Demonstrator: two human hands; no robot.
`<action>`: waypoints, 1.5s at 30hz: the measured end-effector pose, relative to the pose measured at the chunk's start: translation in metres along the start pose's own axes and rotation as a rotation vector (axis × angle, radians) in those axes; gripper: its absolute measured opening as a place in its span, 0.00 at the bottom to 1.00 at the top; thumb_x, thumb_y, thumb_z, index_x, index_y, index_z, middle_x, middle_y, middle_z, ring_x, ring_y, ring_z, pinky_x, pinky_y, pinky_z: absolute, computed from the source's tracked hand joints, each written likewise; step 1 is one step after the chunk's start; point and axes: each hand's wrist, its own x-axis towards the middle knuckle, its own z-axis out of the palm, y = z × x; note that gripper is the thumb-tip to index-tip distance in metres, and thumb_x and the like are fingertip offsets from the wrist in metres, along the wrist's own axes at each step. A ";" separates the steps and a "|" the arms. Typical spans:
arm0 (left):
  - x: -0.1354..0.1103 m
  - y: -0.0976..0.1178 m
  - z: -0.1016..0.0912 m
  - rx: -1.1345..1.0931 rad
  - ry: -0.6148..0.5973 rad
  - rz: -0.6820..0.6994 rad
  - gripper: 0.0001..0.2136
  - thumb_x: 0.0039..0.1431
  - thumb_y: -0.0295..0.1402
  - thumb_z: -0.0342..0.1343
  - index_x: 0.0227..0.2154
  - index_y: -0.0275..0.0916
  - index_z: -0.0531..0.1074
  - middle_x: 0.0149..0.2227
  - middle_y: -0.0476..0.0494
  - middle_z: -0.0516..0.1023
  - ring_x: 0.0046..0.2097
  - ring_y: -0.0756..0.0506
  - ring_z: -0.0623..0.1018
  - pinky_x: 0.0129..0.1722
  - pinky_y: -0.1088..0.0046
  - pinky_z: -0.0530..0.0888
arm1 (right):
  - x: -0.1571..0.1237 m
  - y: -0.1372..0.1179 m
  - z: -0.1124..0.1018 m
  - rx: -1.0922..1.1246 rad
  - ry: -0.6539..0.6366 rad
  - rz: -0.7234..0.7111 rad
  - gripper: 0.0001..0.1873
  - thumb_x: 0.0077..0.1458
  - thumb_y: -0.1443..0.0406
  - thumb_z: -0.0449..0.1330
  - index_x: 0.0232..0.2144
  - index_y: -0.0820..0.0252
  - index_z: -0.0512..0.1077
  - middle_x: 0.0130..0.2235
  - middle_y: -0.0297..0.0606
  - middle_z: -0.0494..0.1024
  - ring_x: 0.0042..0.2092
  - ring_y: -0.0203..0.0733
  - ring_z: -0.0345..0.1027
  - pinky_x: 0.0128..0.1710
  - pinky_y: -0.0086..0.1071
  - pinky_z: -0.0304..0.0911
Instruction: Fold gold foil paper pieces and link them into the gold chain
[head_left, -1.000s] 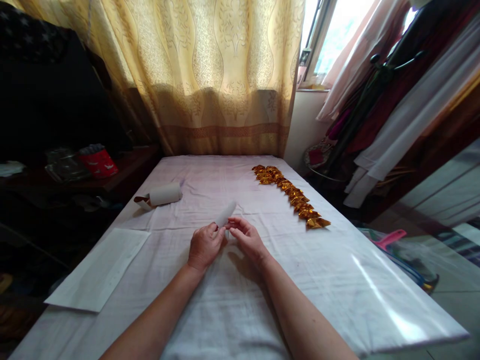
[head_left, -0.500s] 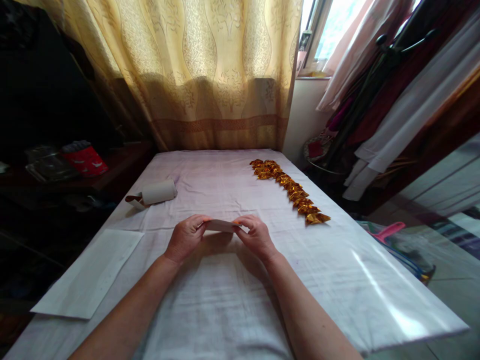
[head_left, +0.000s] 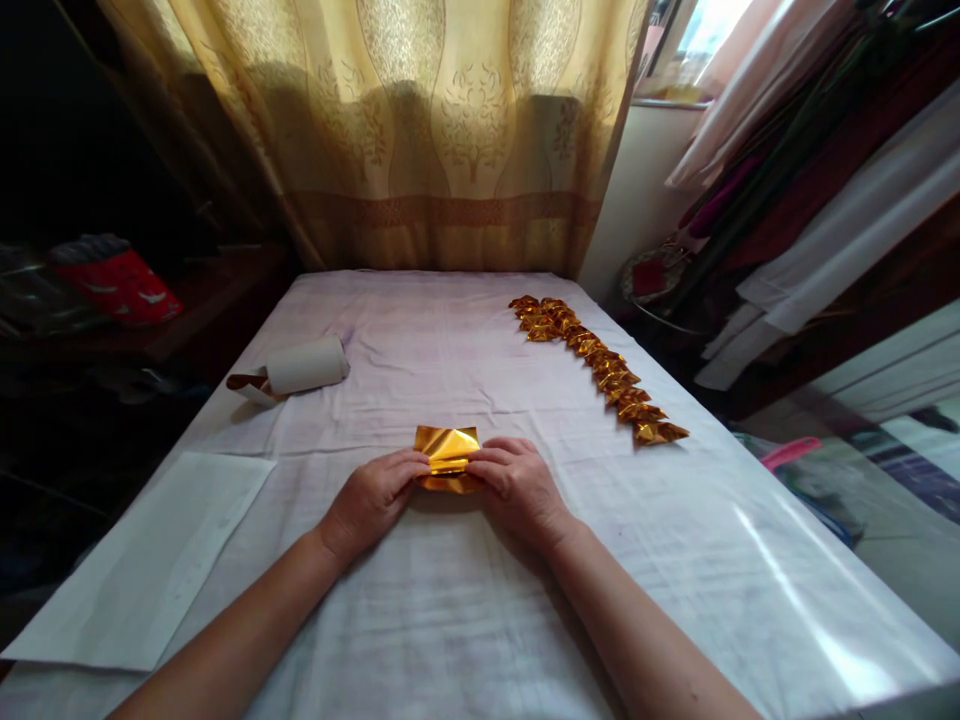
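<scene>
Pinching the gold foil (head_left: pixel 448 441) by its opposite sides, left hand (head_left: pixel 379 495) and right hand (head_left: pixel 526 488) hold it at the white cloth (head_left: pixel 450 620), partly covering its edges. Folded gold pieces (head_left: pixel 615 376) form a row rightward; white roll (head_left: pixel 306 365) and pale sheet (head_left: pixel 150 560) lie left, well apart.

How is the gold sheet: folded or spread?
Partly folded: a fold crosses the gold sheet between left hand and right hand; far part spread.

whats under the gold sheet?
White cloth shows around the gold sheet. Directly beneath is covered by the sheet itself, with the left hand and right hand at its sides; can't see there.
</scene>
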 end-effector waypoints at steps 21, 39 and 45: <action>0.004 0.010 -0.005 0.120 -0.087 -0.249 0.10 0.66 0.38 0.54 0.32 0.41 0.76 0.30 0.49 0.78 0.35 0.45 0.75 0.38 0.67 0.66 | -0.003 0.005 0.010 0.216 0.062 0.128 0.06 0.60 0.66 0.60 0.32 0.54 0.77 0.39 0.36 0.81 0.42 0.42 0.71 0.43 0.39 0.62; 0.005 0.011 -0.002 0.235 -0.044 -0.209 0.11 0.68 0.34 0.50 0.50 0.39 0.70 0.34 0.47 0.78 0.37 0.45 0.76 0.41 0.65 0.68 | -0.001 -0.011 0.015 -0.025 0.057 0.324 0.05 0.59 0.64 0.59 0.31 0.56 0.66 0.41 0.39 0.76 0.44 0.48 0.66 0.43 0.41 0.56; 0.003 0.012 -0.002 0.270 -0.030 -0.189 0.09 0.68 0.31 0.50 0.47 0.40 0.73 0.38 0.45 0.77 0.40 0.44 0.75 0.41 0.65 0.71 | -0.002 -0.011 0.016 -0.023 0.095 0.330 0.12 0.59 0.65 0.58 0.46 0.57 0.65 0.44 0.41 0.75 0.45 0.49 0.66 0.45 0.41 0.57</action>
